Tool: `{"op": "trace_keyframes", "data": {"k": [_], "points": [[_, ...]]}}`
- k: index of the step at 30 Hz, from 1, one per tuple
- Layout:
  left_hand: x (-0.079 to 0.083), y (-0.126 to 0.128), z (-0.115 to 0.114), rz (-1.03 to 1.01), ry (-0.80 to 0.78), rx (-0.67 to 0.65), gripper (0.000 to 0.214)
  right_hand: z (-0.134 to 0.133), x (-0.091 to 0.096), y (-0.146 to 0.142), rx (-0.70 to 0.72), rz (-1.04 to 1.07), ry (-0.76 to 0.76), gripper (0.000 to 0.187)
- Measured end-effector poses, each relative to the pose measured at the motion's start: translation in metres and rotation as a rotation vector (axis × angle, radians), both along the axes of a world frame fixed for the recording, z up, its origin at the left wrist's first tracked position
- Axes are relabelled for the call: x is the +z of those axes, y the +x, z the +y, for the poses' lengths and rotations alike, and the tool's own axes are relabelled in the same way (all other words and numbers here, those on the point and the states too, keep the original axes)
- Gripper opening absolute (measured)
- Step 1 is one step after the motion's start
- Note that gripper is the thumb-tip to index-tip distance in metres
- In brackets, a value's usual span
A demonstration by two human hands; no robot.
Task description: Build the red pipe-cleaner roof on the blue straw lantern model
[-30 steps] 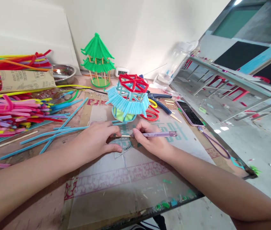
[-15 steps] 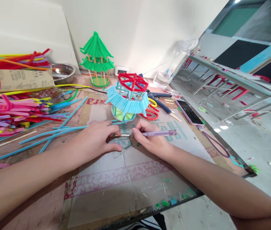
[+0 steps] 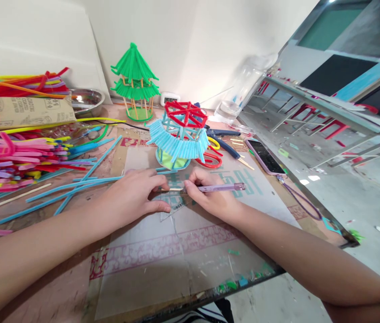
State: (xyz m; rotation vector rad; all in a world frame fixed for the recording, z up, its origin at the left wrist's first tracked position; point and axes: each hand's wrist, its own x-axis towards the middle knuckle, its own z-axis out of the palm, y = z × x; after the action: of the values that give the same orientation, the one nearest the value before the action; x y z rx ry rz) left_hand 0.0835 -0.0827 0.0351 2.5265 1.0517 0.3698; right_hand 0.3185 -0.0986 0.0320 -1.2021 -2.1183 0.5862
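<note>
My right hand [image 3: 206, 190] is closed round a purple pen [image 3: 223, 187], its tip at the end of a thin wooden stick [image 3: 175, 189]. My left hand [image 3: 144, 190] presses the stick down with bent fingers, thumb set apart on a clear set square [image 3: 170, 214]. Part of the set square is hidden under the hands. Just beyond my hands stands a small pavilion [image 3: 179, 137] with a light blue fringe roof, a red top frame and a green base.
Pipe cleaners [image 3: 18, 152] in many colours pile up at the left. A green model pagoda [image 3: 134, 85] stands by the wall. Pliers [image 3: 225, 143], red-handled scissors [image 3: 212, 160], a phone [image 3: 265, 157] and a clear jug [image 3: 237, 94] lie or stand to the right.
Almost nothing differs. The pen has shifted very slightly to the left with my right hand; my left hand keeps its place on the stick.
</note>
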Motion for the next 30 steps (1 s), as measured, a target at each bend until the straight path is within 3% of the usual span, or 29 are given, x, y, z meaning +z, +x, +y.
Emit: {"op": "trace_keyframes", "data": {"k": [15, 19, 21, 23, 26, 28, 30], "points": [[0.0, 0.0, 0.001, -0.011, 0.0, 0.005, 0.035, 0.001, -0.001, 0.002, 0.012, 0.024, 0.028, 0.025], [0.003, 0.004, 0.003, -0.026, -0.036, 0.014, 0.022, 0.002, -0.004, 0.002, 0.019, 0.058, 0.036, 0.025], [0.006, 0.009, 0.004, 0.009, 0.032, 0.023, 0.019, -0.001, -0.002, 0.0, 0.028, 0.052, 0.056, 0.024], [0.007, 0.014, 0.003, 0.084, 0.186, 0.013, 0.02, -0.006, 0.008, -0.001, 0.084, 0.014, 0.128, 0.02], [0.006, 0.019, -0.001, 0.195, 0.362, -0.031, 0.023, -0.01, 0.037, 0.009, 0.155, -0.036, 0.315, 0.018], [0.007, 0.018, -0.004, 0.207, 0.383, -0.02, 0.024, -0.007, 0.06, 0.027, 0.034, -0.045, 0.402, 0.023], [0.014, 0.014, -0.007, 0.166, 0.359, 0.029, 0.022, 0.004, 0.076, 0.052, -0.197, -0.106, 0.377, 0.031]]}}
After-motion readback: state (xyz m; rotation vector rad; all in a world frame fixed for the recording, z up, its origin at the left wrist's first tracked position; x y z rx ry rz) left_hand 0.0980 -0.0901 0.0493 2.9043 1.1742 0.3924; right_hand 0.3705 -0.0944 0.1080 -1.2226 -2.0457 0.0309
